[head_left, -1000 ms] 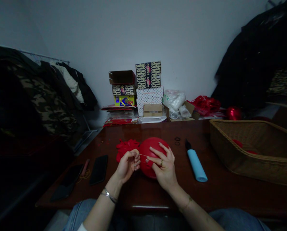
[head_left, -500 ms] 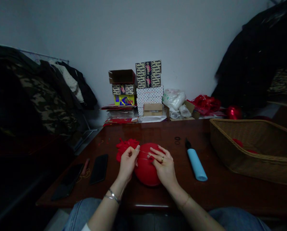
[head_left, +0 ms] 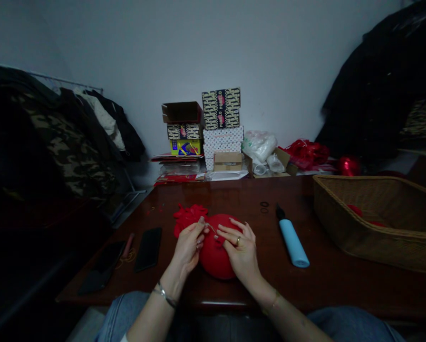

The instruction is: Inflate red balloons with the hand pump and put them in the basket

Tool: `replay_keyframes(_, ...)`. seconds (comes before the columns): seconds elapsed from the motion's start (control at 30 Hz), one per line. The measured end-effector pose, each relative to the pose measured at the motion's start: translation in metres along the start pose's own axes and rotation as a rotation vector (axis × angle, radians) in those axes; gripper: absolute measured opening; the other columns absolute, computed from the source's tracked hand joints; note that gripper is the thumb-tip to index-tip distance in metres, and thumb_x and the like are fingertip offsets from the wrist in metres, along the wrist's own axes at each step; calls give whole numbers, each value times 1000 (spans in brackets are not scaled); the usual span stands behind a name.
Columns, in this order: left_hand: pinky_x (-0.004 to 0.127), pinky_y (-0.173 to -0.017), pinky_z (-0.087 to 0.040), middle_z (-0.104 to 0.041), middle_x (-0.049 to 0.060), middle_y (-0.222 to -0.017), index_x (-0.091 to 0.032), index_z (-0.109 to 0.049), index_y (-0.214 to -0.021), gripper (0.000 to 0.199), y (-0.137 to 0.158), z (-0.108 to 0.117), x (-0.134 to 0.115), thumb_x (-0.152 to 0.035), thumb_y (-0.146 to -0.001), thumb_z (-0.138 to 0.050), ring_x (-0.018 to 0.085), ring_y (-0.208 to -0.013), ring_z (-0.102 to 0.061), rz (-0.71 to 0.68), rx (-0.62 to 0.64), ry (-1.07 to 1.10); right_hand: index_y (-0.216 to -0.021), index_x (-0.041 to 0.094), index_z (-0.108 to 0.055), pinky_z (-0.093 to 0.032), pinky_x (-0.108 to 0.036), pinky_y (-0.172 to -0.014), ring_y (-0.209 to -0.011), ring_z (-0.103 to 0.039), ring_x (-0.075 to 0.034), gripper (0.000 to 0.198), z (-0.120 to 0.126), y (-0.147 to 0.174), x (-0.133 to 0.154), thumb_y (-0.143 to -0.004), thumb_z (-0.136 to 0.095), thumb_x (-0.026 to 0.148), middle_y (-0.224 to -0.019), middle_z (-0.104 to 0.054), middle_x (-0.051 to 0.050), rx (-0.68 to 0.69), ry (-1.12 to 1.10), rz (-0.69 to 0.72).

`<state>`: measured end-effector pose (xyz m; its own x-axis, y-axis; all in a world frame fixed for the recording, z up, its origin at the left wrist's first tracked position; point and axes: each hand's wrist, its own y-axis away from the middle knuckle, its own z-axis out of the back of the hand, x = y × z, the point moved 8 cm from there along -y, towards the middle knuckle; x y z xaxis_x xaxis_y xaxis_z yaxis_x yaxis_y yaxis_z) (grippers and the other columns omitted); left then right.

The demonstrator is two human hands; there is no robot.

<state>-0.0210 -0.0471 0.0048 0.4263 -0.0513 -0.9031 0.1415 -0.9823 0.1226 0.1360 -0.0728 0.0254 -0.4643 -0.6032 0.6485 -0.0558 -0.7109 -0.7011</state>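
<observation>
A round inflated red balloon rests on the table between my hands. My right hand lies over its upper right side, thumb and fingers closed on the balloon's neck, the other fingers stretched out. My left hand is closed in a pinch on a thin rubber band, which runs across to the balloon neck at my right fingertips. Just behind my left hand lies a pile of flat red balloons. To the right is a light blue hand pump with a black nozzle.
A wicker basket with red things inside stands on the right. Two dark phones and some yellowish bands lie at left. Small dark rings lie beyond the balloon. Stacked boxes line the wall.
The rubber band stretched between my hands as two apart strands is now shorter and looks twisted together. My left hand has turned, its palm side showing more.
</observation>
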Motion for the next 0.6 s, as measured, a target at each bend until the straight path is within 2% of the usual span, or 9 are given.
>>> replay_keyframes(0.2,9,-33,-18,-53,-2,-60,-9,-58,-66,39,-1,2,1,-38,-54,-82,-3,-39,-31,41,-12,33,-90,38,-68,-22,-54,-102,-107,-54,-20,28,2,1,0,-76,-60,16,-96,-70,7,-22,6,4)
replay_keyframes(0.47,7,-32,-19,-62,4,-74,-10,-67,-81,28,-1,8,9,-31,-66,-76,-3,-40,-35,164,-16,71,-93,40,-67,-21,-53,-103,-105,-56,-19,29,2,5,11,-76,-61,17,-97,-70,8,-52,59,134)
replay_keyframes(0.6,8,-32,-19,-67,11,-91,-12,-69,-92,29,4,-3,10,-31,-70,-73,-4,-39,-34,164,86,73,-92,40,-67,-20,-53,-104,-107,-55,-19,29,1,4,9,-77,-60,17,-98,-70,8,-27,40,111)
